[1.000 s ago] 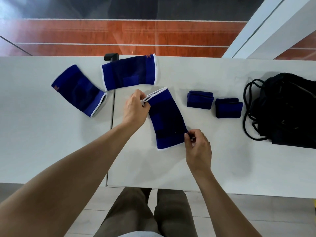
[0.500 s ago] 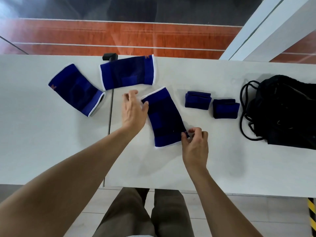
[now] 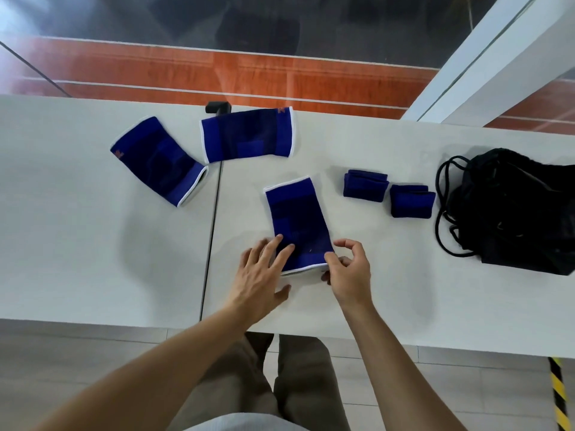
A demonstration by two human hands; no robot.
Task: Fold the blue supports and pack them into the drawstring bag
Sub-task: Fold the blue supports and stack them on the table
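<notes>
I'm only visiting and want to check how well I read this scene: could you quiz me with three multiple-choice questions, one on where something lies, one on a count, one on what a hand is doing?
1. Where on the white table does the black fabric drawstring bag lie?
A) its left end
B) its right end
C) its middle

2. How many small folded blue elastic supports lie left of the bag?
A) one
B) two
C) four

3. What does the right hand do?
A) pinches the near corner of the flat blue support
B) pulls the bag's cord
C) rests on the lap

Answers:
1 B: the bag sits at the table's right end, its cord looping out to its left.
2 B: two folded bundles lie side by side.
3 A: thumb and fingers close on that corner, while the left hand lies with straight fingers on the same support.
</notes>
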